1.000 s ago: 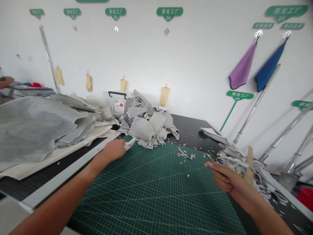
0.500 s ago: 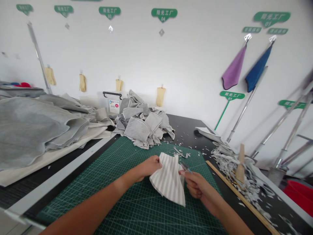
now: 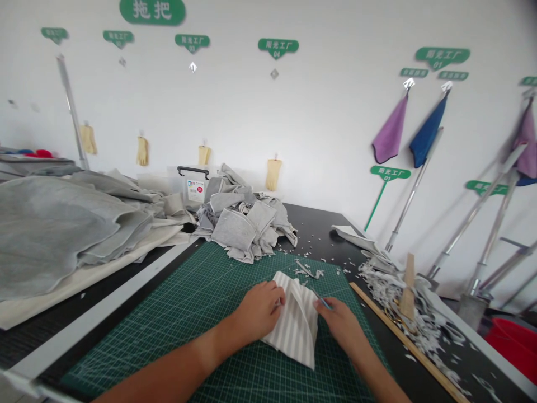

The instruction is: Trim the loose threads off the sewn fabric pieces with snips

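Note:
A grey-and-white striped cloth (image 3: 293,327) lies over the green cutting mat (image 3: 168,330), its upper part raised in a fold. My left hand (image 3: 260,307) is closed on the cloth's upper left side. At the cloth's right edge, my right hand (image 3: 338,320) is closed around a small tool with a thin metal tip and a bluish part (image 3: 322,301), which looks like scissors or snips. The right fingertips also touch the cloth edge. Part of the tool is hidden in the hand.
A heap of grey cloth pieces (image 3: 239,226) sits at the mat's far edge, large grey sheets (image 3: 54,229) at left. Scraps (image 3: 432,313), a wooden ruler (image 3: 406,341) and a wooden piece (image 3: 408,288) are at right. A clear box (image 3: 195,187) stands behind.
The cloth has swung down toward the mat and now shows a fold. My left hand has turned over its upper left side. The camera view has tilted up slightly.

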`<state>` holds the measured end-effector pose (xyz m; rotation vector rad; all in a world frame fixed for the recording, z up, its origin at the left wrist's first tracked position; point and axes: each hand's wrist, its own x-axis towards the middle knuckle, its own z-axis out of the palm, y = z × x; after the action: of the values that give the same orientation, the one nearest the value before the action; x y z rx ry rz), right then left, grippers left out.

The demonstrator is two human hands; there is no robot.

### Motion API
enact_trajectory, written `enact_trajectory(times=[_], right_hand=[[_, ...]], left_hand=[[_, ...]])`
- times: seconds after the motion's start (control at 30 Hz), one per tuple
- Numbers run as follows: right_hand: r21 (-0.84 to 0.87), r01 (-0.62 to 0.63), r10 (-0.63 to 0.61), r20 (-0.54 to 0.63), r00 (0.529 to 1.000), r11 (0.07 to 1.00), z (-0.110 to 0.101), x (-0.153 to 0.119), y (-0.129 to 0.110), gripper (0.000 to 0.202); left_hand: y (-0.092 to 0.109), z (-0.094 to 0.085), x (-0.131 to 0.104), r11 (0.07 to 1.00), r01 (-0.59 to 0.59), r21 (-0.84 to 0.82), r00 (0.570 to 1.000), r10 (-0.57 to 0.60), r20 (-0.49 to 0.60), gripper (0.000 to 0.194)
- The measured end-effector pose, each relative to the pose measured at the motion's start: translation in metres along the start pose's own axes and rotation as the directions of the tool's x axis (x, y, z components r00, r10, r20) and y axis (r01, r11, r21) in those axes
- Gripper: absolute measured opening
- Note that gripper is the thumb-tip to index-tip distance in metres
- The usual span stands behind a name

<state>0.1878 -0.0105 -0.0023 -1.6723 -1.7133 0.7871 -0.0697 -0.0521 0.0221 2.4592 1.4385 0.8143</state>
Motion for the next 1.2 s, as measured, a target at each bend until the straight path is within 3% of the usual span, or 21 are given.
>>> enact_trajectory(times=[0.1,0.17,0.27,0.57,0.77,1.0,1.2], right_hand=[[-0.161,0.061,-0.06,0.011,0.998,0.985,-0.006,0.001,0.0,0.036],[-0.181,0.095,-0.082,0.081,0.993,0.979,-0.006,-0.001,-0.003,0.038],[-0.21,0.109,-0.097,0.069,0.993,0.972,-0.003,-0.006,-0.008,0.038],[-0.144,0.127,-0.117,0.078,0.99,0.981,-0.004,-0.018,-0.025,0.031],[-0.072,0.137,-0.132,0.066,0.989,0.988,-0.002,-0.012,-0.017,0.039],[-0.26,-0.02,0.003,-0.066,0.998,0.965,-0.008,-0.003,0.001,0.041],[-0.248,0.062,-0.05,0.055,0.997,0.967,-0.007,-0.005,-0.003,0.04]], left_hand=[[-0.003,0.0,0.0,1.0,-0.009,-0.021,1.0,0.009,-0.004,0.012],[-0.002,-0.002,-0.001,0.999,-0.033,-0.021,0.999,0.033,-0.004,0.012],[0.0,-0.003,-0.002,0.997,-0.068,-0.022,0.998,0.068,0.006,0.012],[0.002,0.0,0.0,0.996,-0.06,-0.063,0.998,0.061,0.009,0.011],[0.003,0.0,0.003,0.998,-0.023,-0.063,0.999,0.024,0.023,0.013],[0.002,0.001,0.003,0.998,-0.015,-0.06,0.999,0.017,0.035,0.012],[0.003,0.001,0.003,0.998,-0.009,-0.062,0.999,0.012,0.046,0.013]])
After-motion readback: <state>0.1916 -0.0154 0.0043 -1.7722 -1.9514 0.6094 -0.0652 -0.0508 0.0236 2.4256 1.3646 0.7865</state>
